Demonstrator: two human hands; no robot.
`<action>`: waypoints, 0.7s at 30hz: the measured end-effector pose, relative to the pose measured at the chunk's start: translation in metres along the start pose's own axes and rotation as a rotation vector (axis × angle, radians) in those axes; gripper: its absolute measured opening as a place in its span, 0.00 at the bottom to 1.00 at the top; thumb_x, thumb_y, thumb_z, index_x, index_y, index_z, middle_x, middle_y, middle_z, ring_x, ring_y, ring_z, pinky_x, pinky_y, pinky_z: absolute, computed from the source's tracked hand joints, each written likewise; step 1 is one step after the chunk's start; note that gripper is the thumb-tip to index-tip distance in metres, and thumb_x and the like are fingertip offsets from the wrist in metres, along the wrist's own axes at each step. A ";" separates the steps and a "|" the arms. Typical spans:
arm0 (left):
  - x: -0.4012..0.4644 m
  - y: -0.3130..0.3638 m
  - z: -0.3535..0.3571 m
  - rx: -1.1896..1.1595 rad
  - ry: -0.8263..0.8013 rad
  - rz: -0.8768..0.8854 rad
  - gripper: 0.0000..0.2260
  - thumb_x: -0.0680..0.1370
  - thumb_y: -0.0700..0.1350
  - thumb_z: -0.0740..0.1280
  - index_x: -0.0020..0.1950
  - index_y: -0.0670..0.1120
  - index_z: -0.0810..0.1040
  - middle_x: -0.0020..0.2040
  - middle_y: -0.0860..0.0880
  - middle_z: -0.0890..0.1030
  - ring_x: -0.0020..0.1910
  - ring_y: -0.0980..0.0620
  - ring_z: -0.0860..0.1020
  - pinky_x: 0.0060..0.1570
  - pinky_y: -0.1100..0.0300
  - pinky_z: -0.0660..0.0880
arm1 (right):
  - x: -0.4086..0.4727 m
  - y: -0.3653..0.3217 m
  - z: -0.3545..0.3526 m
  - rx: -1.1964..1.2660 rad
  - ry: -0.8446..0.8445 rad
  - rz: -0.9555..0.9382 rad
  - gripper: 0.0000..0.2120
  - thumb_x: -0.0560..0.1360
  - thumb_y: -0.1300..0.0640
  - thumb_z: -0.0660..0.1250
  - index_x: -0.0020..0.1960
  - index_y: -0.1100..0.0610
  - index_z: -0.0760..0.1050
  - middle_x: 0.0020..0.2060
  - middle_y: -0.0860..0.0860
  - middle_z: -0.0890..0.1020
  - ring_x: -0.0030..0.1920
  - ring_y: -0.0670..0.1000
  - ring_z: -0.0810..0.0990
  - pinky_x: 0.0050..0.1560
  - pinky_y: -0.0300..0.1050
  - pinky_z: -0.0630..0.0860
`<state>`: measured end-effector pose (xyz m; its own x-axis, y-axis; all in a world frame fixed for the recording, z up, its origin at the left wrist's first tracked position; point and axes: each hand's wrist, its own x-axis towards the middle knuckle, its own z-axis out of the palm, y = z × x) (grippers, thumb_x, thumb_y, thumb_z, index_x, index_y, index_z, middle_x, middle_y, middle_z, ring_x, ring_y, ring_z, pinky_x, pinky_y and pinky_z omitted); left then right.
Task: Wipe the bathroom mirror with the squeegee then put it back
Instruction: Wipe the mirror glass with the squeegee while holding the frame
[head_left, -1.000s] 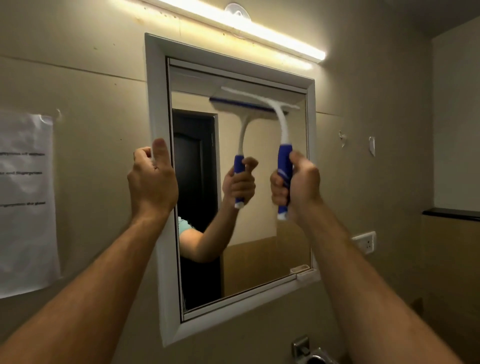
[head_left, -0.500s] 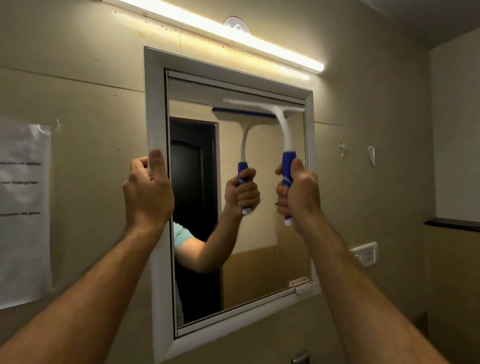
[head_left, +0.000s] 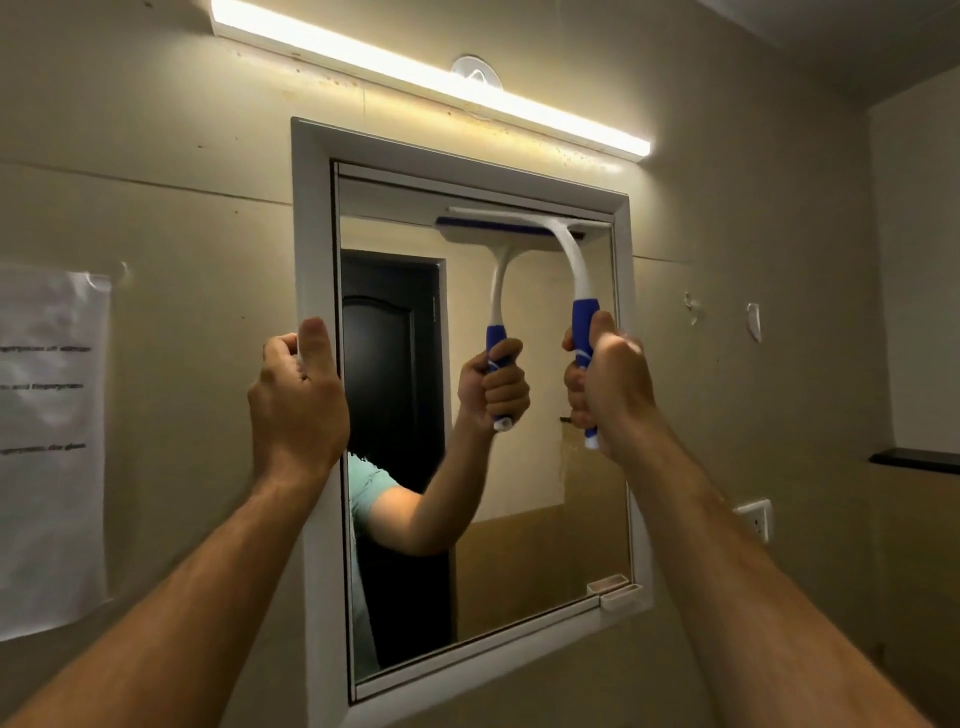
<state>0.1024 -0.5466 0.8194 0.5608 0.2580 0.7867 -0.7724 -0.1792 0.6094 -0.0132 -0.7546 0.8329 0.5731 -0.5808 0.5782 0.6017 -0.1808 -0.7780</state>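
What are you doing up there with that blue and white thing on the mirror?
A person is wiping the bathroom mirror with a squeegee. The right hand grips its blue handle, and the blade sits against the glass near the top right corner, just under the frame. The left hand holds the mirror's white frame on the left side. The light bar above is switched on. The glass below the blade is not yet wiped in this stroke.

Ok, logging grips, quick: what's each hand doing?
Left hand: gripping the mirror frame.
Right hand: gripping the squeegee handle.
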 end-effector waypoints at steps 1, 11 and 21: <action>0.000 0.000 0.000 -0.001 -0.001 -0.002 0.26 0.82 0.60 0.48 0.60 0.40 0.71 0.38 0.52 0.72 0.34 0.60 0.68 0.29 0.64 0.59 | 0.003 -0.004 -0.001 0.000 0.001 0.009 0.18 0.82 0.45 0.50 0.48 0.57 0.71 0.25 0.49 0.68 0.21 0.45 0.64 0.21 0.38 0.63; 0.000 0.001 0.000 0.017 0.007 -0.002 0.25 0.82 0.59 0.48 0.58 0.40 0.71 0.43 0.47 0.73 0.38 0.53 0.69 0.29 0.63 0.59 | -0.014 0.024 -0.021 -0.051 -0.003 0.075 0.19 0.82 0.45 0.49 0.47 0.57 0.70 0.24 0.49 0.67 0.21 0.46 0.63 0.21 0.38 0.62; -0.002 0.002 0.000 0.008 0.001 -0.006 0.25 0.82 0.58 0.48 0.59 0.39 0.71 0.36 0.52 0.71 0.33 0.58 0.68 0.29 0.65 0.58 | 0.003 0.022 -0.020 -0.050 -0.009 0.055 0.20 0.82 0.44 0.48 0.46 0.56 0.70 0.24 0.48 0.67 0.21 0.46 0.62 0.21 0.38 0.61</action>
<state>0.1001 -0.5476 0.8192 0.5650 0.2605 0.7829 -0.7666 -0.1852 0.6149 -0.0095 -0.7759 0.8124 0.6096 -0.5841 0.5360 0.5407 -0.1881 -0.8199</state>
